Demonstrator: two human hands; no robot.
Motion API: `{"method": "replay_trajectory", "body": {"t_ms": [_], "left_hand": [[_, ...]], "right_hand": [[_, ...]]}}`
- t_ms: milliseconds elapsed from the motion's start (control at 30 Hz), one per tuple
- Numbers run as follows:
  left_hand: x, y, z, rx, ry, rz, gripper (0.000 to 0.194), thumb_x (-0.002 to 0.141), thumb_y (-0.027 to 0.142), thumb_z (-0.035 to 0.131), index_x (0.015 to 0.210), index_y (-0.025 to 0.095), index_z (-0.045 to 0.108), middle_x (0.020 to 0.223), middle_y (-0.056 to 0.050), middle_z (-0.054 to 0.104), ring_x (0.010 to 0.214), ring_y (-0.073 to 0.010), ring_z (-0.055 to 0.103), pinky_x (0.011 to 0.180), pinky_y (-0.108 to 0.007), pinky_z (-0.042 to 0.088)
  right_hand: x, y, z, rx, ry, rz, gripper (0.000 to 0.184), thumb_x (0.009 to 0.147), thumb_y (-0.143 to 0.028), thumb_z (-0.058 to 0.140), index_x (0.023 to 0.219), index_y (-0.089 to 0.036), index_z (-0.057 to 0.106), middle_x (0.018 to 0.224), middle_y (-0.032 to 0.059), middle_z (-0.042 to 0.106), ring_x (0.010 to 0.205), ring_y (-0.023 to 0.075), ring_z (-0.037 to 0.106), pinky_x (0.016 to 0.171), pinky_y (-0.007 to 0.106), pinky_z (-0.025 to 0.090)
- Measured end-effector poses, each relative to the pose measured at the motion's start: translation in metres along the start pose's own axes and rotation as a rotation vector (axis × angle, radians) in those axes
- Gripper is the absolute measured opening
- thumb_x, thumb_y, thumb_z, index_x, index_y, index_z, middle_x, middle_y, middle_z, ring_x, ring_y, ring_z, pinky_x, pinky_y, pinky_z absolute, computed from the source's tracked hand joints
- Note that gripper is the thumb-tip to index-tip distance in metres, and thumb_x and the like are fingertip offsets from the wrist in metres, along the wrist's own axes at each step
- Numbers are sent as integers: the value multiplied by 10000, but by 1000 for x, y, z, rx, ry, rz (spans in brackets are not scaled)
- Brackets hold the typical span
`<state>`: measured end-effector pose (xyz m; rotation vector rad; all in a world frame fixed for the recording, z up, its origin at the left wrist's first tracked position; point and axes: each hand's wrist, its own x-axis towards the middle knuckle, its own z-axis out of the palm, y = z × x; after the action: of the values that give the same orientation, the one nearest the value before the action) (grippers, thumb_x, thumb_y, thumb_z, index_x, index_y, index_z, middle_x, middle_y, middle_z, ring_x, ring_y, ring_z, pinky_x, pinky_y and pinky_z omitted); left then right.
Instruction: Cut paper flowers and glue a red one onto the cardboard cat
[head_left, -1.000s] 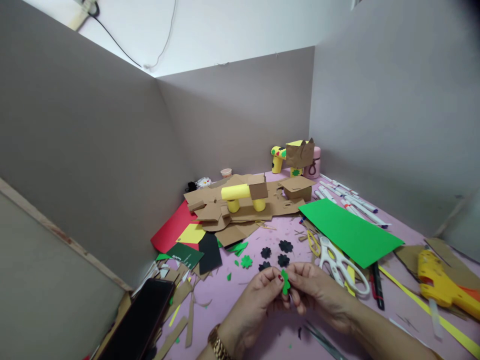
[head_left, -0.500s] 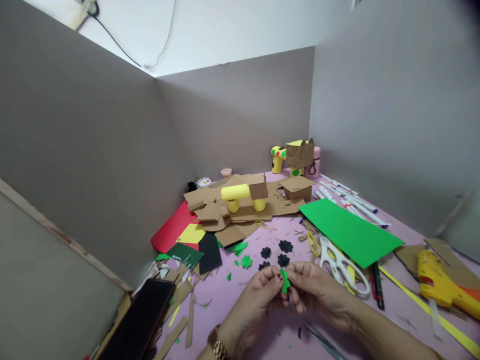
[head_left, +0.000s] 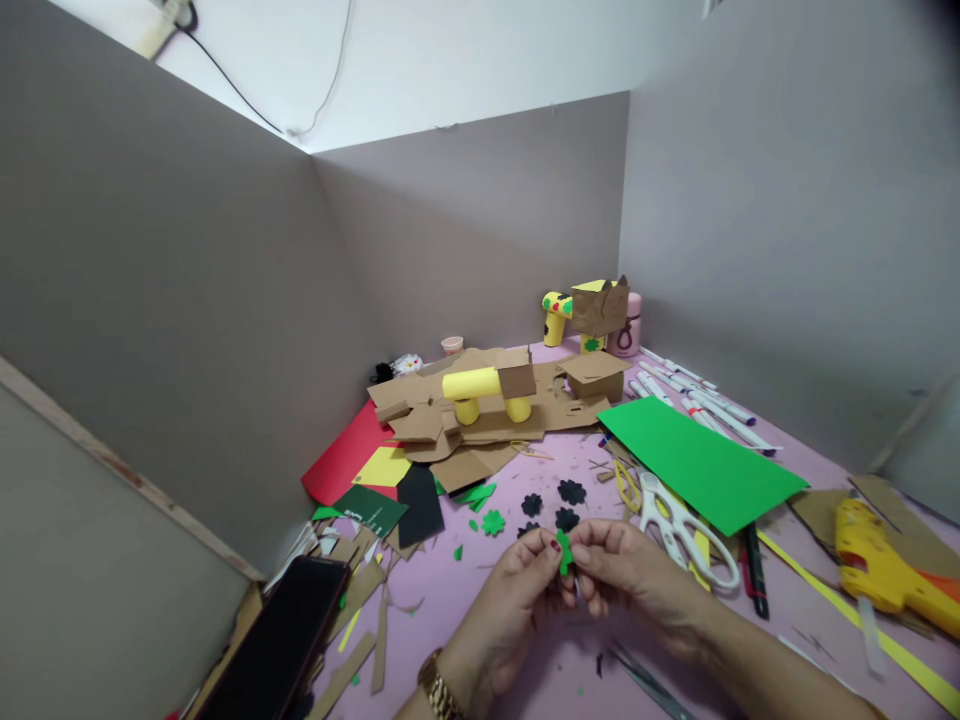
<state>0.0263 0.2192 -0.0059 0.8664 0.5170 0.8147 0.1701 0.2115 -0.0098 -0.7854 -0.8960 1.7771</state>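
Between my two hands is a small green paper flower (head_left: 565, 552), seen nearly edge-on. My left hand (head_left: 517, 585), with a watch on the wrist, pinches its left side between thumb and fingers. On the other side, my right hand (head_left: 634, 570) has its thumb and fingertips closed on the same flower. Just beyond my fingers lie several black paper flowers (head_left: 571, 492), and another green paper flower (head_left: 493, 522) rests to their left. Metal scissors (head_left: 649, 682) lie partly under my right forearm.
Scissors with white handles (head_left: 679, 530), a green sheet (head_left: 705, 460), markers (head_left: 720, 415) and a yellow glue gun (head_left: 877, 560) lie at right. A yellow tube figure (head_left: 472, 384) stands on cardboard (head_left: 420, 430). Scraps and a phone (head_left: 281, 635) are at left.
Both hands have shifted slightly left with the green flower, which has turned a little between my fingers. Everything else on the table stays as it was.
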Motion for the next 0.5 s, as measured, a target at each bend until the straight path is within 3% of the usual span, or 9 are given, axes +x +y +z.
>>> {"method": "replay_trajectory", "body": {"t_ms": [400,500], "left_hand": [[3,-3,-2,47,54,30,220,812,333,625,728,147,543,596,-2,580,553,-116,549,598,-243,393],[2,-2,0,150,144,61,236,779,370,653,771,159,545,595,5,584,553,-116,529,590,-237,382]], "right_hand": [[-1,-2,2,-111,13,-27,345,663,-444,754,676,-140,592,511,-10,648,397,59,533,423,161,413],[-1,-1,2,-167,25,-61,371,659,-479,742,680,-154,563,505,-30,613,397,66,513,423,179,403]]}}
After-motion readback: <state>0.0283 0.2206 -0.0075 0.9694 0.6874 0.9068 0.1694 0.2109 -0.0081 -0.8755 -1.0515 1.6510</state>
